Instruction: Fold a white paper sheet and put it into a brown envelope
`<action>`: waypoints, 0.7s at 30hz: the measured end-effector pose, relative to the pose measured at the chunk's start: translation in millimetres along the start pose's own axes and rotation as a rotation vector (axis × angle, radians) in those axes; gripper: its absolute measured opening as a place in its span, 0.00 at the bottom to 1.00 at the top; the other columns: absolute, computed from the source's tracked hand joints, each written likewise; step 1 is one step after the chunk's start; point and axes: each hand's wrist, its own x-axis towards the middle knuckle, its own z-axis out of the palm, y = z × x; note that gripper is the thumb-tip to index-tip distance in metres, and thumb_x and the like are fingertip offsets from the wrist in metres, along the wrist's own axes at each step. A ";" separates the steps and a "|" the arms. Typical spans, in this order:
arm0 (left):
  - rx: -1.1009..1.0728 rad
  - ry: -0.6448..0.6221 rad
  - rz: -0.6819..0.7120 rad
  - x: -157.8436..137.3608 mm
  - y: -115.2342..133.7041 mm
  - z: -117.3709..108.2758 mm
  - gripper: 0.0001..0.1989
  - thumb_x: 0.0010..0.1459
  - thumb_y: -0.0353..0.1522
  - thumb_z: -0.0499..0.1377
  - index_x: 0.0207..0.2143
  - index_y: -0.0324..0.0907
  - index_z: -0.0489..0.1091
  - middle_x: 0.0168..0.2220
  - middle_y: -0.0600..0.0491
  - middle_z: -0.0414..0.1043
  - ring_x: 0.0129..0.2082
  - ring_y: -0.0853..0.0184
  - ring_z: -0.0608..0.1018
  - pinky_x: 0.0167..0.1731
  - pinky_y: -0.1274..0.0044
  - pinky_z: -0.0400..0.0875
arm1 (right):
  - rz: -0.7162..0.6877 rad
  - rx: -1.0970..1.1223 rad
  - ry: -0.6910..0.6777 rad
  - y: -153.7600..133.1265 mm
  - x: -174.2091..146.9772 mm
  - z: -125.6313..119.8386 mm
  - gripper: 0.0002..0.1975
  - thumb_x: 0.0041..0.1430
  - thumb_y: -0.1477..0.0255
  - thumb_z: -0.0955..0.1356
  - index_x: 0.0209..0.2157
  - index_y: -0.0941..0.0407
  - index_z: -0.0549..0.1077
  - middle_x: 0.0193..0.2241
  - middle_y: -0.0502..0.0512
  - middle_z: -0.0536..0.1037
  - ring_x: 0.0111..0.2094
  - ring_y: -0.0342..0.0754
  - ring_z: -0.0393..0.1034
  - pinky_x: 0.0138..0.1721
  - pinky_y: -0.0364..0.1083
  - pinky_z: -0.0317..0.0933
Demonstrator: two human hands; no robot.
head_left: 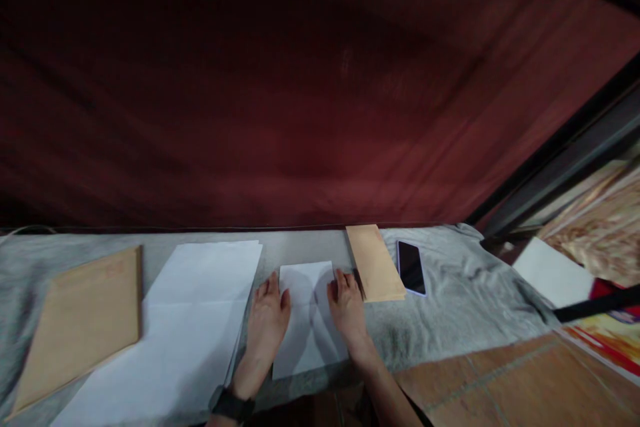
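A narrow white sheet of paper (307,330) lies flat on the grey cloth between my two hands, with a faint crease running across it. My left hand (269,317) rests palm down at the sheet's left edge, fingers stretched forward and the thumb apart, over the paper's margin. At the opposite edge, my right hand (347,303) lies with its fingertips by the sheet's upper right side, fingers slightly bent and not wrapped round anything. Left of my left hand is a stack of larger white sheets (200,287), creased across the middle.
Brown envelopes (377,263) lie just right of my right hand, beside a phone (411,268). A larger brown envelope (90,310) overlaps the white stack at far left. Grey cloth (465,293) covers the surface; a dark red curtain (300,113) hangs behind. Tiled floor (500,380) shows lower right.
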 end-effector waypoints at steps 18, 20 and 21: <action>-0.636 -0.334 -0.290 19.0 -9.2 -18.3 0.08 0.51 0.35 0.57 0.27 0.41 0.73 0.21 0.56 0.71 0.25 0.65 0.75 0.26 0.76 0.68 | 0.170 0.475 -0.134 13.7 15.0 -8.5 0.10 0.58 0.68 0.65 0.27 0.54 0.76 0.25 0.52 0.77 0.29 0.49 0.72 0.33 0.44 0.66; -0.763 -0.298 -0.311 19.8 -4.9 -27.0 0.09 0.50 0.38 0.58 0.26 0.41 0.72 0.21 0.57 0.70 0.24 0.66 0.74 0.25 0.76 0.67 | 0.159 0.555 -0.155 12.1 20.0 -15.3 0.11 0.58 0.67 0.65 0.25 0.55 0.75 0.22 0.50 0.75 0.26 0.47 0.70 0.28 0.42 0.63; -0.831 -0.261 -0.308 20.8 -1.9 -33.2 0.10 0.50 0.39 0.59 0.26 0.41 0.72 0.21 0.57 0.70 0.23 0.67 0.73 0.25 0.77 0.66 | 0.151 0.596 -0.166 10.4 23.5 -20.3 0.11 0.58 0.66 0.65 0.25 0.55 0.74 0.21 0.49 0.74 0.25 0.45 0.69 0.26 0.41 0.62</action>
